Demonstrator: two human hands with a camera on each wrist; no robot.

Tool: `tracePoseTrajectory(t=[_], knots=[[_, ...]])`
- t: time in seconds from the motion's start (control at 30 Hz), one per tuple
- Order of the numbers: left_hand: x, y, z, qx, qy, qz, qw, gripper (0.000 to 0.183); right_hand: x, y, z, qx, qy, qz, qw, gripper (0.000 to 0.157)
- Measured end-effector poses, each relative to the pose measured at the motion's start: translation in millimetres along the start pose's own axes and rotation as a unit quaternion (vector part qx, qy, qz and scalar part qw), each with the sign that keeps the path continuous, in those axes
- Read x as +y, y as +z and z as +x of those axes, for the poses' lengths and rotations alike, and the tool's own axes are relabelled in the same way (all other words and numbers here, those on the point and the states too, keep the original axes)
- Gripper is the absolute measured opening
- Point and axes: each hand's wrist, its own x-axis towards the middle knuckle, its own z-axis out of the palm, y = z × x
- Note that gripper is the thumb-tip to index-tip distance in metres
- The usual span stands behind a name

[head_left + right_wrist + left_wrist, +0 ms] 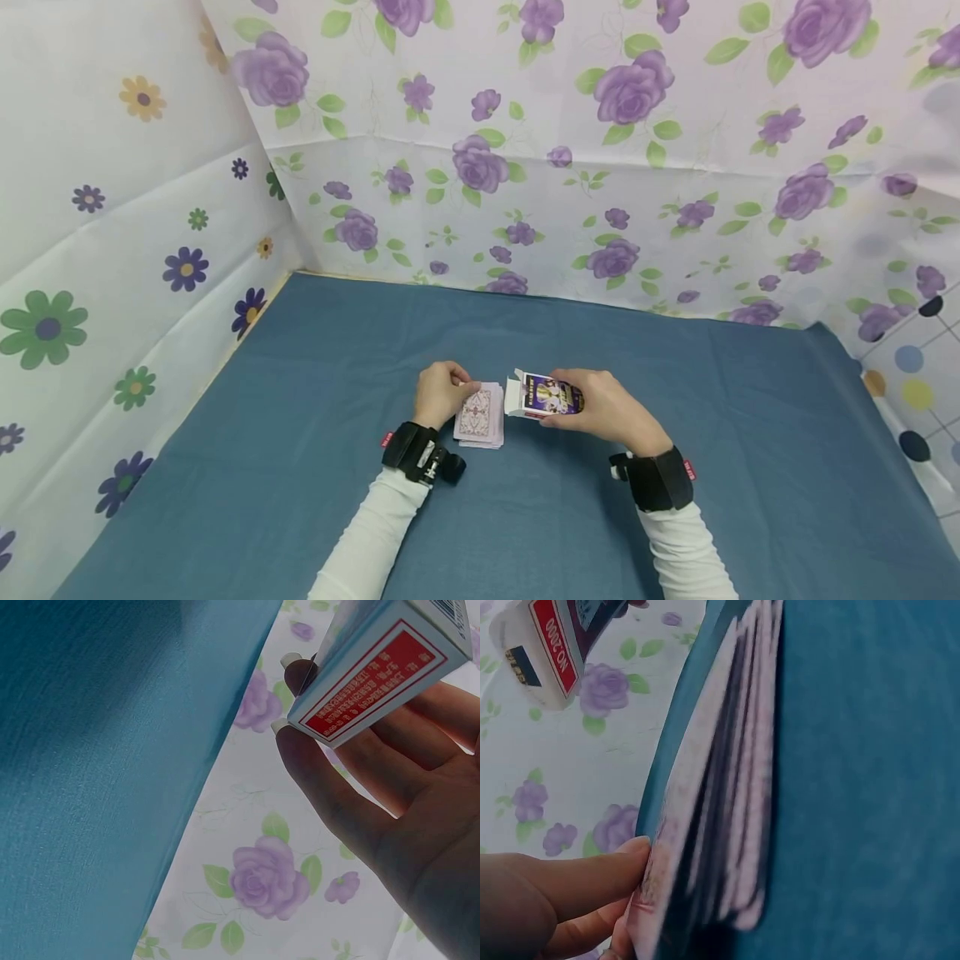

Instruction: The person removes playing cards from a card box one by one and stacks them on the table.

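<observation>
A loose stack of playing cards (480,415) lies back side up on the blue cloth, with an ornate reddish pattern on top. My left hand (441,395) pinches the upper cards at their far left edge, thumb above and fingers below. In the left wrist view, the cards (720,787) fan apart, with gaps between them. Just right of the stack, my right hand (606,407) grips a purple and white card box (551,395) by its sides. Its opened flap end faces the stack. In the right wrist view, the box (379,682) shows a red printed side; its inside is hidden.
A blue cloth (300,500) covers the table. Floral sheets (540,217) hang behind it and along the left. Each wrist wears a black strap with a small camera (452,468).
</observation>
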Motion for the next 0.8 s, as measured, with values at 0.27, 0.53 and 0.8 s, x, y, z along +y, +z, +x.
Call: tracePoseTrajectory(t=[0.27, 0.53, 0.8], knots=[[3.9, 0.4, 0.6, 0.008, 0.035, -0.023, 0.9991, 0.012, 1.1, 0.1, -0.3, 0.001, -0.001, 0.002, 1.0, 0.063], [27.1, -12.6, -6.7, -0.128, 0.158, -0.136, 0.9697, 0.013, 1.1, 0.0, 0.2, -0.001, -0.012, 0.013, 1.0, 0.061], [36.6, -9.1, -17.6, -0.171, 0.135, -0.076, 0.9729, 0.012, -2.9, -0.1, 0.1, -0.001, -0.02, 0.015, 1.0, 0.058]])
